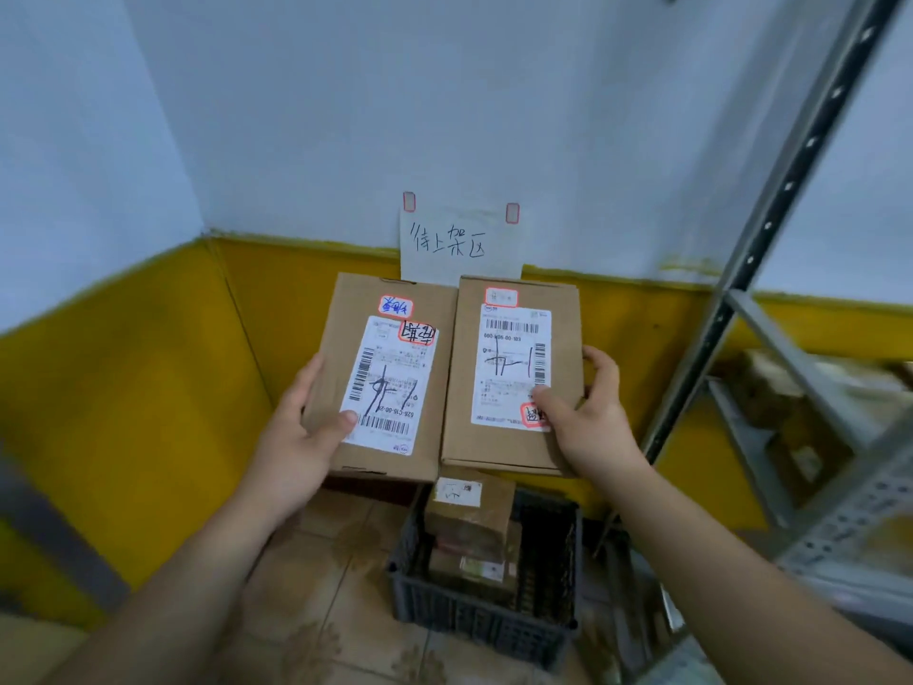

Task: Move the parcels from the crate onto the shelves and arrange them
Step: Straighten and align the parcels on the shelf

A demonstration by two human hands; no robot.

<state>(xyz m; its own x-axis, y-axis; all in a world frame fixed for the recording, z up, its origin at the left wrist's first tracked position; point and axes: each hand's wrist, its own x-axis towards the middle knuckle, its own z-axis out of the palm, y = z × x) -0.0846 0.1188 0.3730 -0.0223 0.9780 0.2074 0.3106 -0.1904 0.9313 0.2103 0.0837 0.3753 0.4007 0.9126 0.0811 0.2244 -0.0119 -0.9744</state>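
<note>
The left parcel [385,378] is gripped by the left hand [301,437], the right parcel [509,368] by the right hand [588,417], fingers [346,420] curled; the shelves [859,506] are found rightward, nearer that hand.

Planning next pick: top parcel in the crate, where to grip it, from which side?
From above, across its two long sides. The top parcel lies flat, label up, on the stack and seems to rise over the crate rim, so those sides look free. Left hand holds the left box, right hand the right box; free one first.
</note>
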